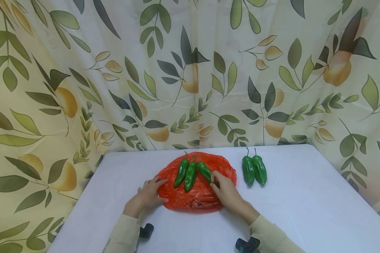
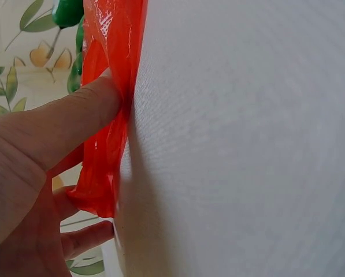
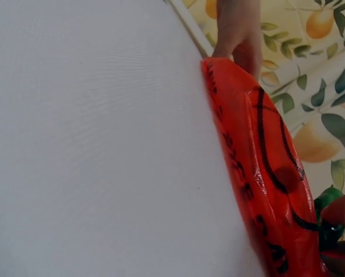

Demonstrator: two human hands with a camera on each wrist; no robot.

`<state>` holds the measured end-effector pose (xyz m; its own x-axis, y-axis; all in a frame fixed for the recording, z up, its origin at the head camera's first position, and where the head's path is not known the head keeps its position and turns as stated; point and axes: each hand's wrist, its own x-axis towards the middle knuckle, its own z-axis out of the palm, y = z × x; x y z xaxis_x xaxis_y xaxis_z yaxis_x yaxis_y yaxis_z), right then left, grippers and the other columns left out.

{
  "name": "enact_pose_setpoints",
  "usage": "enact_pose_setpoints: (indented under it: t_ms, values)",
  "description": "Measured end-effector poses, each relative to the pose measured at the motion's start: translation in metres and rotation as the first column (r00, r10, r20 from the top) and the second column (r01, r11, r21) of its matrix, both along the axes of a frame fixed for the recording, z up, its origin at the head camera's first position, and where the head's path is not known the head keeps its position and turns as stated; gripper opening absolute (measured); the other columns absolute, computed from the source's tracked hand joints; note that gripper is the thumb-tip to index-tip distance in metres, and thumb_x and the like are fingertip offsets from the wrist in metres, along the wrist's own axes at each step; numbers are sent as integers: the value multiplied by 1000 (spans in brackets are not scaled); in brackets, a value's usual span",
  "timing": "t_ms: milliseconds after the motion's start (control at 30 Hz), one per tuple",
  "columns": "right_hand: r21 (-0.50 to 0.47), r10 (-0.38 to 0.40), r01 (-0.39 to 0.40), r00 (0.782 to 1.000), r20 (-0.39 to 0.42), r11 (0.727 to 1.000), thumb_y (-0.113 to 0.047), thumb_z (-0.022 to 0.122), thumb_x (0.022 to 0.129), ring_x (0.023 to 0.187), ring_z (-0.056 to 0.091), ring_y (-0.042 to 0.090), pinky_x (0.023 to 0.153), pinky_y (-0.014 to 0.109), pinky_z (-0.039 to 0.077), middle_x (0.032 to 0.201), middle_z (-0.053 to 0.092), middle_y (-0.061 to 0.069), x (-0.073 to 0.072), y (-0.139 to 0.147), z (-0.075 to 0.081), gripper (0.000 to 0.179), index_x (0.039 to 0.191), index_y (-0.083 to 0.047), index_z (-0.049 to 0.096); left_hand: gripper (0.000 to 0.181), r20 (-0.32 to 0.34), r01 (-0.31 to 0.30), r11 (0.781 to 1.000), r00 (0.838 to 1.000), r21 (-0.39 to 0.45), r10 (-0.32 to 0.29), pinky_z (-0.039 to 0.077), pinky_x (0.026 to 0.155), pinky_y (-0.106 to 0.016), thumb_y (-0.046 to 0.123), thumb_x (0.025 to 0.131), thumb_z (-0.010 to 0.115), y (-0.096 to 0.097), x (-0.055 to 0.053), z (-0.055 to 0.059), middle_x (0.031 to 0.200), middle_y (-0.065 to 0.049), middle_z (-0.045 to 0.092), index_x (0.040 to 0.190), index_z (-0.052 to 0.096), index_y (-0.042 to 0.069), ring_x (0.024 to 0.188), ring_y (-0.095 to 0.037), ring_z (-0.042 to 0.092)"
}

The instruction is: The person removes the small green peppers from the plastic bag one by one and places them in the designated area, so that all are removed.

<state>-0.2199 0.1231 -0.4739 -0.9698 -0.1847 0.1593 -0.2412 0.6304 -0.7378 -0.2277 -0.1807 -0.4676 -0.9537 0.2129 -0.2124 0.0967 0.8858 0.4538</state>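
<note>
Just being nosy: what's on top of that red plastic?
Three green peppers lie on the red plastic; the right hand grips one. Anything beneath the plastic is hidden.

Three peppers (image 1: 190,176) lie on the bag (image 1: 177,201) on the table (image 1: 310,196); two more peppers (image 1: 248,171) lie to its right, a curtain (image 1: 209,105) behind.

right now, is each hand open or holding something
Left hand: open, touching the edge of the red bag.
Right hand: closed, pinching a green pepper.
</note>
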Motion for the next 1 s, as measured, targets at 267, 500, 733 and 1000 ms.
enact_pose_setpoints:
  t_ms: [267, 500, 733, 1000]
  values:
    - [-30, -14, 12, 999, -43, 999, -3, 63, 97, 85, 56, 20, 71, 27, 48, 89, 58, 8, -2, 7, 11, 23, 112, -13, 49, 76, 4, -10, 1000, 1000, -5, 10, 24, 111, -80, 33, 81, 84, 1, 0, 3, 161, -10, 38, 150, 50, 25, 145, -41, 33]
    - [-48, 2, -4, 999, -44, 999, 1, 54, 100, 126, 57, 38, 105, 58, 51, 137, 56, 20, 1, 12, 24, 40, 137, -12, 44, 76, 0, -13, 1000, 1000, -3, 13, 24, 111, -80, 33, 82, 83, 1, -1, 1, 161, -11, 38, 150, 50, 25, 145, -41, 33]
    - [-37, 15, -19, 994, -105, 999, 6, 50, 98, 140, 44, 47, 111, 64, 41, 149, 44, 26, 9, 19, 35, 49, 144, -12, 47, 76, 4, -17, 1000, 1000, 0, 17, 23, 111, -81, 31, 82, 84, 0, -1, -1, 161, -12, 38, 149, 51, 24, 144, -42, 32]
    - [-20, -17, 15, 995, -102, 1000, 3, 49, 98, 138, 44, 48, 104, 63, 48, 149, 42, 26, 16, 37, 43, 46, 142, -13, 49, 76, -4, -1, 1000, 1000, 0, 1, 24, 110, -81, 33, 82, 83, -1, -1, -4, 161, -12, 38, 150, 50, 23, 144, -42, 33]
